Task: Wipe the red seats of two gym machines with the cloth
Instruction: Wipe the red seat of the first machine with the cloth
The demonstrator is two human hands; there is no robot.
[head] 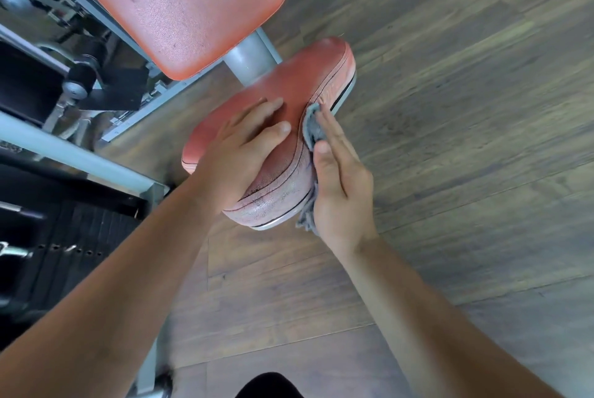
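Left hand (pixel 239 156), fingers spread flat, apparently steadies the red seat (pixel 289 89); right hand (pixel 340 185), fingers straight, presses the grey cloth (pixel 313 127) against its side.

Both bare forearms reach in from the near edge, the left from the near left and the right from the near right. The left hand (pixel 244 153) lies palm down on the red seat (pixel 289 86), fingers a little spread. The right hand (pixel 340 185) stands on its edge, fingers straight, pressing the grey cloth (pixel 313 127) against the seat's right side.
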